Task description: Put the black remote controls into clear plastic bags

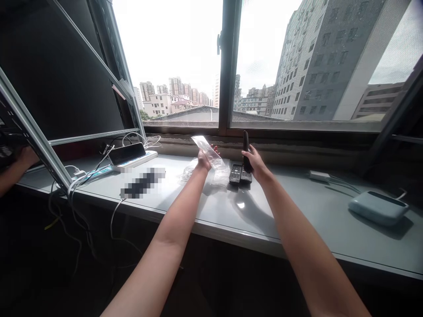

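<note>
My left hand [205, 159] is closed on a clear plastic bag [206, 149], which slants up and away to the left. In my right hand [256, 161] a black remote control [246, 145] stands nearly upright, its long narrow side toward me. Below it on the table lie two more black remotes, one on the left [235, 173] and one on the right [246, 177], side by side with buttons up. More clear plastic bags [220, 176] lie under and beside my left hand. The bag's opening cannot be made out.
A power strip [135, 161] with a phone [127, 153] leaning on it stands at the left among cables. A pixelated dark object [142, 182] lies before it. A blue-grey box [378, 207] and a white adapter [319, 175] sit at the right. Another person's arm [16, 169] shows far left, behind the metal frame [36, 127].
</note>
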Tool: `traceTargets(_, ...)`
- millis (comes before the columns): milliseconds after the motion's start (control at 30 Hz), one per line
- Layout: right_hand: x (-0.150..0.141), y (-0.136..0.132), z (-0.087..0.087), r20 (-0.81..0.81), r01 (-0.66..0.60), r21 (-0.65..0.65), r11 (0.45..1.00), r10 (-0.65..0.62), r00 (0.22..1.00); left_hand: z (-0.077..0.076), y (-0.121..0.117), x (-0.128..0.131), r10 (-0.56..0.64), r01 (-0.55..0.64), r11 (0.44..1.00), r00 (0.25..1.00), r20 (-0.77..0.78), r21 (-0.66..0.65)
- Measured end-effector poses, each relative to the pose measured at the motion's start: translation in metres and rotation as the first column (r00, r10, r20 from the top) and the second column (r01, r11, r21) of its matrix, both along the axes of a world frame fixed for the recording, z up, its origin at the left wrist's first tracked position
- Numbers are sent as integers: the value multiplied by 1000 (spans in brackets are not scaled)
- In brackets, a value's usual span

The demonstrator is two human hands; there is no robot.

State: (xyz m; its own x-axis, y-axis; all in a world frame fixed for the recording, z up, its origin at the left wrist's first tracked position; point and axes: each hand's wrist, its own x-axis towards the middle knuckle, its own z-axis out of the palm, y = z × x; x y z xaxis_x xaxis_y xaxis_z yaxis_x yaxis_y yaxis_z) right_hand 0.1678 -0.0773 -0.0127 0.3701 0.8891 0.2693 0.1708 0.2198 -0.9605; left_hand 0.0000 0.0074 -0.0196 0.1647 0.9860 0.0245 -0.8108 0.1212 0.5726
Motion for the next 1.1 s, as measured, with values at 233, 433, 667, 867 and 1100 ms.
traceTargets(233, -14, -12, 0, 439, 232, 156, 960, -278, 854, -2, 4, -2, 55, -54, 998, 998, 8, -44)
traceTargets(433, -12, -14, -2, 479, 302, 174, 937, -349, 806, -2, 4, -3, 88, -86, 994, 996, 35, -67)
traceTargets(667, -14, -2, -2, -62, 153, 137, 979, -146, 987, -2, 2, -2, 131, -129, 989, 991, 27, -74)
traceTargets(867, -6, 0, 2, -449, 79, 8, 997, -67, 891, -2, 3, -1, 128, -124, 989, 991, 44, -85)
traceTargets(1100, 1, -4, 4, -688, -74, -110, 991, -22, 726, -1, 2, -1, 127, -120, 989, 989, 77, -83)
